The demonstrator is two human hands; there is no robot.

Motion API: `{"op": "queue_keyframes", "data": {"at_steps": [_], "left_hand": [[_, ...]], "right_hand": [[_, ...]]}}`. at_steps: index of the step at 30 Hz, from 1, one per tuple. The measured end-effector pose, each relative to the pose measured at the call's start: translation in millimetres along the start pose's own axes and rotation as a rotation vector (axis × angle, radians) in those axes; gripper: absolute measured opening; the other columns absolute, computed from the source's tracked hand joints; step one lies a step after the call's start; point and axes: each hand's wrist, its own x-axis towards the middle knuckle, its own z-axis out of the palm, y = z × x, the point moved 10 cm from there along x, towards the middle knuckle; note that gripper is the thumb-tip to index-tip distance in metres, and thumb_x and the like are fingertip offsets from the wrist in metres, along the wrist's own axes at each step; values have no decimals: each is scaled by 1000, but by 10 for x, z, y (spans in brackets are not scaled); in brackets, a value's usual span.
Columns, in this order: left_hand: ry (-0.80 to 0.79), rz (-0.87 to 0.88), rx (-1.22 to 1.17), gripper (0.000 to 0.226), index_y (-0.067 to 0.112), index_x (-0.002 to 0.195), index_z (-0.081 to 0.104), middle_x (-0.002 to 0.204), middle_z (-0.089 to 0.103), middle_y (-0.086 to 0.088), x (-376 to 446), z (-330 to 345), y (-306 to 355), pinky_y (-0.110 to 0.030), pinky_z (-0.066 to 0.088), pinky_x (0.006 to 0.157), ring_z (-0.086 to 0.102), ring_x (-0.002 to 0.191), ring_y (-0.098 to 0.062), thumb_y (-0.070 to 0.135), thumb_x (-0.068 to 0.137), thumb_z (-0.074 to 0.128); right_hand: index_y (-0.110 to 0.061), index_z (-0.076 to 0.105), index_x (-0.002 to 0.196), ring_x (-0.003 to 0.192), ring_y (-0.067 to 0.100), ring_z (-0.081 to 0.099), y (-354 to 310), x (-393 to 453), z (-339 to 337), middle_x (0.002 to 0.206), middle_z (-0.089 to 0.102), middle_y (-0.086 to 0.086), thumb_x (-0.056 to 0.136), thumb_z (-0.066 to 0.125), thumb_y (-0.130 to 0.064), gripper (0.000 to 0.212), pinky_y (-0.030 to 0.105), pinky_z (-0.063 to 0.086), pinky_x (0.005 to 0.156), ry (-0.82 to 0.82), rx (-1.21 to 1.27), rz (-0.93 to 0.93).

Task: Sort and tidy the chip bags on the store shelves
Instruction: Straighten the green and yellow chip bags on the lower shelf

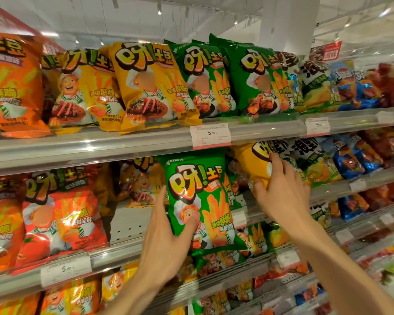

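The green bag (198, 201) stood upright on the middle shelf (127, 251), long axis vertical, gripped at its lower left edge by the left hand (168, 237). Just right, the right hand (282, 189) grasped a tilted yellow bag (253, 162).

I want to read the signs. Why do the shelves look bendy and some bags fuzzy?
Head view: the wide lens bows the shelf rail; the far-right bags blur at the edge; ceiling lights glare on the green bag; printed faces are deliberately smudged.
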Motion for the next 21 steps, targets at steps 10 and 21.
{"op": "queue_keyframes", "data": {"at_steps": [10,21], "left_hand": [[-58,78,141,92,43,155,7,152,44,11,389,728,256,-47,51,100,50,133,-14,75,83,53],[-46,103,289,92,19,159,0,157,35,-9,732,1396,528,-41,46,98,40,140,-26,61,95,51]], "right_hand": [[-23,10,157,146,33,24,543,-229,-104,163,21,9,97,51,-42,76,57,29,110,38,-5,127],[-14,23,156,138,43,34,938,-333,103,158,30,18,91,61,-40,80,64,35,103,128,13,255]]}}
